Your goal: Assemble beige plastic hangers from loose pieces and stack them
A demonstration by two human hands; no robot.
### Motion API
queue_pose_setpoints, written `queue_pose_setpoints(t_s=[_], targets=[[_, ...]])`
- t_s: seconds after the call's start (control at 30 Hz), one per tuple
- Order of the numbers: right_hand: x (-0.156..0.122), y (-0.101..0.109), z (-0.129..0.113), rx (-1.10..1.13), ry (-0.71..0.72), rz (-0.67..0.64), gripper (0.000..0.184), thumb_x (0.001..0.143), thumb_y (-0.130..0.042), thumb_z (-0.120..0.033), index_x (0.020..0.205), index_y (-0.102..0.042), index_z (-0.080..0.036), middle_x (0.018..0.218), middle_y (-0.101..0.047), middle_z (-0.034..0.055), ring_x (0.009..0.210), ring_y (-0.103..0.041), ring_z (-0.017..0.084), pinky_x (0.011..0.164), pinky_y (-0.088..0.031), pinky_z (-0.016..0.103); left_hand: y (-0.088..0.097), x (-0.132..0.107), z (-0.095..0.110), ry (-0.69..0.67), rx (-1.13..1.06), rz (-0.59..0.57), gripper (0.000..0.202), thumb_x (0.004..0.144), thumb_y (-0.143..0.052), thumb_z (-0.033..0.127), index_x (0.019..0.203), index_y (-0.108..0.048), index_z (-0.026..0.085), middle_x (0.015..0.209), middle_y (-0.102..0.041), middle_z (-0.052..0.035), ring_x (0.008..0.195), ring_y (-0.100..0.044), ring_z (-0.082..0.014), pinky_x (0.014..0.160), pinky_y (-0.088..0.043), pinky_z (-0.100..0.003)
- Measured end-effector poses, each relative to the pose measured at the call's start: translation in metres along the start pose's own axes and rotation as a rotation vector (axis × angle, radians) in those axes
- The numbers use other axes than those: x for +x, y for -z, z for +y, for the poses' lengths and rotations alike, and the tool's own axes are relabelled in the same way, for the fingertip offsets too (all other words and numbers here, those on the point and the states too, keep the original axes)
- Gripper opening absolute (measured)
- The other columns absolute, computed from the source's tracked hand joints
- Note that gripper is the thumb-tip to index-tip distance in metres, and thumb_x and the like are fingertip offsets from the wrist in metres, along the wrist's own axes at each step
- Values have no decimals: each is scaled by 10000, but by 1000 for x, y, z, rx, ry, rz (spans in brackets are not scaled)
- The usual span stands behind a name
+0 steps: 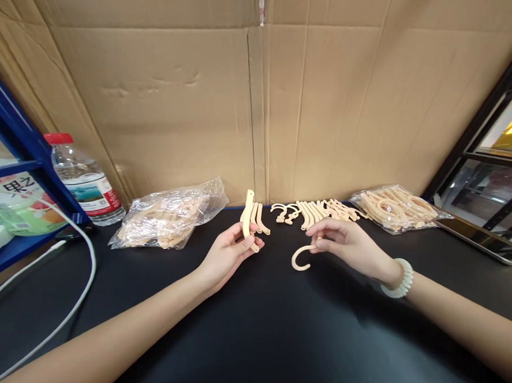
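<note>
My left hand (231, 252) is closed on a beige curved hanger arm (248, 214), held upright with a small hole at its top end. Between thumb and fingers, my right hand (339, 239) pinches a beige hanger hook (298, 259), whose open curve points left; its other end is hidden by the fingers. The two pieces are apart above the black table. Just behind the left hand lie a few similar hanger arms (262, 220). Beyond the right hand, a row of hanger arms (313, 212) and several loose hooks (284, 211) lie near the cardboard.
Clear plastic bags of beige parts lie at the left (166, 217) and right (393, 207). A red-capped water bottle (86, 181) stands at the left by a blue shelf (12, 114). A white cable (91, 271) loops over the table. Cardboard (168, 104) walls the back.
</note>
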State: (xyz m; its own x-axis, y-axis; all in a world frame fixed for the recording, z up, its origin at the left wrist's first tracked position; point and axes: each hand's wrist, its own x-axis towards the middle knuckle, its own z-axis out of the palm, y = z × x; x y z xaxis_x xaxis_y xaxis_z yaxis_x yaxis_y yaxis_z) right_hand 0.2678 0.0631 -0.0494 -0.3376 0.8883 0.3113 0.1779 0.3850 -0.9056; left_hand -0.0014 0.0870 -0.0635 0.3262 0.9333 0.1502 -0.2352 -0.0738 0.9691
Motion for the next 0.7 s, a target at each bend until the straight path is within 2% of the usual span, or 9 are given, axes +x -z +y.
queue_pose_setpoints(t_s=[0.1, 0.2, 0.33, 0.4, 0.5, 0.6, 0.63, 0.7], targets=[[0, -1, 7, -95, 39, -47, 201, 831, -613, -250, 1011, -698, -225, 817, -531, 5, 732, -642, 162, 741, -624, 362, -2, -2, 1, -21, 28, 1, 212, 760, -746, 282, 921, -662, 172, 962, -632, -47, 912, -616, -183, 950, -498, -413], [-1, 1, 9, -274, 137, -116, 270, 870, -514, -205, 1056, -706, -242, 881, -540, 33, 723, -613, 154, 696, -618, 335, -5, -3, 2, -37, 89, -10, 238, 747, -769, 309, 910, -677, 162, 984, -642, -56, 884, -628, -183, 895, -525, -383], [-2, 4, -1, -574, 301, -250, 355, 916, -385, -114, 1063, -690, -223, 1083, -586, 87, 870, -620, 193, 740, -577, 345, -7, -4, 3, -38, 135, -20, 243, 744, -771, 323, 885, -667, 155, 939, -637, -43, 851, -651, -183, 849, -550, -371], [-3, 7, -6, -710, 341, -319, 399, 908, -339, -61, 1058, -677, -210, 1058, -597, 88, 886, -617, 199, 782, -554, 356, -7, -4, 3, -45, 173, -20, 235, 744, -767, 321, 869, -658, 155, 925, -637, -36, 849, -660, -187, 847, -551, -373], [-4, 11, -11, -830, 371, -351, 388, 921, -298, -53, 990, -654, -188, 968, -587, 85, 799, -602, 194, 735, -534, 348, -7, -3, 3, -58, 243, -9, 219, 724, -775, 296, 835, -646, 160, 870, -637, -16, 827, -661, -181, 848, -539, -368], [-3, 10, -10, -785, 388, -235, 293, 971, -338, -152, 886, -616, -195, 916, -574, 77, 759, -579, 193, 706, -519, 346, -8, -4, 4, -61, 286, -31, 208, 701, -788, 269, 802, -642, 159, 817, -645, -6, 803, -656, -176, 823, -530, -345], [-3, 7, -10, -707, 366, -189, 251, 979, -383, -196, 861, -605, -200, 889, -578, 67, 754, -580, 191, 711, -519, 345, -9, -5, 5, -60, 300, -46, 202, 699, -787, 263, 786, -639, 157, 799, -648, -6, 789, -654, -174, 800, -529, -333], [-4, -4, -8, -400, 254, -126, 172, 960, -507, -274, 819, -578, -205, 830, -590, 41, 742, -603, 183, 694, -533, 333, -13, -6, 5, -62, 323, -76, 198, 689, -788, 250, 747, -625, 154, 757, -645, -3, 741, -646, -163, 737, -526, -306]])
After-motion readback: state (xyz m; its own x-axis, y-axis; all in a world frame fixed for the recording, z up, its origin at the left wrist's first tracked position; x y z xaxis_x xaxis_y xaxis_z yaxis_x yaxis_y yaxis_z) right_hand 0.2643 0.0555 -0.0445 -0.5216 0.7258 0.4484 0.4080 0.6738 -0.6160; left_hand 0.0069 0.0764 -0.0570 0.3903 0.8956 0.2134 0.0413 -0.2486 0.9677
